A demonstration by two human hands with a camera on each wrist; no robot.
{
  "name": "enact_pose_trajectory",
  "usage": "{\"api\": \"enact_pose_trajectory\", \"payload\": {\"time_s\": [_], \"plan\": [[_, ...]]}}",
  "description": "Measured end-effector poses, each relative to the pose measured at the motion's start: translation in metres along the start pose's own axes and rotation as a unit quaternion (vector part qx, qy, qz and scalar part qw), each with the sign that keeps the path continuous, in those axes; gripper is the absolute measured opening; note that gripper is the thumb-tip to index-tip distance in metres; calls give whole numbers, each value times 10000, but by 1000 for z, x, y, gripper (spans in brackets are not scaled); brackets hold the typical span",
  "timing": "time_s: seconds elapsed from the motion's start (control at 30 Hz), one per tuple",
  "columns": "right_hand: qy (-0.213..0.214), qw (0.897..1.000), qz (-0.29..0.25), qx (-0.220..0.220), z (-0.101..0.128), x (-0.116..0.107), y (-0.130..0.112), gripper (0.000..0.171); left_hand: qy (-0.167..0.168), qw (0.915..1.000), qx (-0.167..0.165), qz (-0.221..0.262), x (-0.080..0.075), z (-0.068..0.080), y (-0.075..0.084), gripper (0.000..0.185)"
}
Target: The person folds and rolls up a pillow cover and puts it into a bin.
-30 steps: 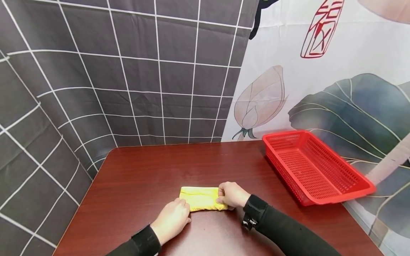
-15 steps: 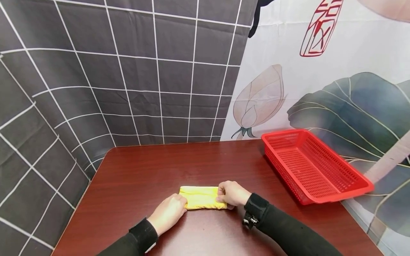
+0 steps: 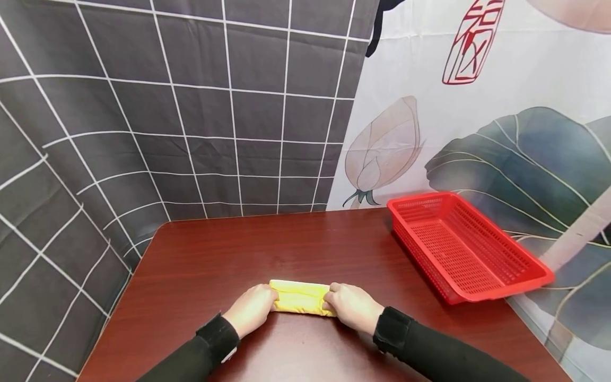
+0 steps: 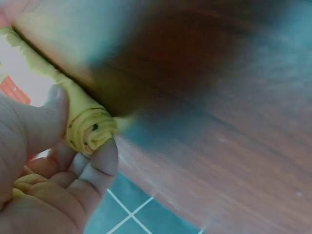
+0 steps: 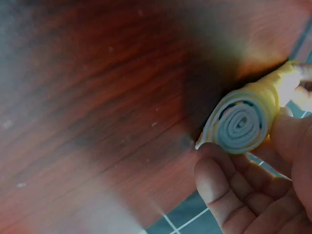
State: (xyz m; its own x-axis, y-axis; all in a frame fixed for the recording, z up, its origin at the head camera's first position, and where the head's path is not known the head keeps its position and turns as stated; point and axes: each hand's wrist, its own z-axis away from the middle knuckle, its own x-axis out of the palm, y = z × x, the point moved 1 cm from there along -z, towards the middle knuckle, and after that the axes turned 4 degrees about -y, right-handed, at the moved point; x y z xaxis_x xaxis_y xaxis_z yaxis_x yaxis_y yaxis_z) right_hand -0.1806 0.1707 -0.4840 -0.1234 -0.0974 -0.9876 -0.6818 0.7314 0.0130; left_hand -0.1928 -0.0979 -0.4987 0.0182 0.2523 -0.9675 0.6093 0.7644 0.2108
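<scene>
Moved: both hands now at the ends; yellow rolled cloth (image 3: pixel 300 298) tighter, on brown wooden table (image 3: pixel 305 244).
Grip: my left hand (image 3: pixel 251 309) and right hand (image 3: pixel 352 306) curl round roll ends.
Risk: uneven pressure, roll unwinds.

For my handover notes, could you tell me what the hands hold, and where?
A rolled yellow cloth: left hand grips its left end, right hand its right end.

Red mesh basket (image 3: pixel 465 249) at the right edge of the dark wooden table (image 3: pixel 215 254).
</scene>
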Motion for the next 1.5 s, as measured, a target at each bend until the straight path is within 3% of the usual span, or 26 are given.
{"api": "enact_pose_trajectory", "payload": {"time_s": [0.2,0.47,0.63,0.77,0.87,0.97,1.1,1.17,1.27,1.33,1.4,1.5], "plan": [[-265,9996,112,-14,2,-4,-7,29,-71,9999,-114,-98,-4,-3,2,16],[-280,9992,40,283,-2,-2,-15,24,-217,9991,168,-325,-10,-9,2,24],[-239,9991,101,326,-2,-2,-18,26,-915,9954,160,-217,-16,-18,-6,27],[-252,9990,67,364,-4,-2,-18,28,-1763,9836,-145,364,-19,-29,-17,29],[-324,9988,23,361,-7,-2,-20,27,-2205,9731,-449,498,-19,-36,-22,35],[-341,9987,27,368,-9,-2,-22,24,-2309,9677,-1003,150,-20,-41,-18,34],[-317,9986,24,431,-9,-2,-21,23,-2024,9636,-1724,-285,-23,-42,-12,31],[-331,9983,3,481,-8,-2,-19,22,-1670,9697,-1726,-450,-23,-39,-10,34],[-387,9980,-8,509,-8,-3,-17,22,-884,9858,-1176,-803,-18,-30,-5,31],[-407,9979,-54,507,-8,-3,-16,21,-266,9903,-617,-1217,-14,-23,1,22],[-436,9976,-130,522,-8,-3,-15,21,253,9861,-93,-1638,-10,-15,8,17],[-456,9963,-385,626,-9,-2,-12,19,599,9777,335,-1986,-7,-6,14,16]]}}
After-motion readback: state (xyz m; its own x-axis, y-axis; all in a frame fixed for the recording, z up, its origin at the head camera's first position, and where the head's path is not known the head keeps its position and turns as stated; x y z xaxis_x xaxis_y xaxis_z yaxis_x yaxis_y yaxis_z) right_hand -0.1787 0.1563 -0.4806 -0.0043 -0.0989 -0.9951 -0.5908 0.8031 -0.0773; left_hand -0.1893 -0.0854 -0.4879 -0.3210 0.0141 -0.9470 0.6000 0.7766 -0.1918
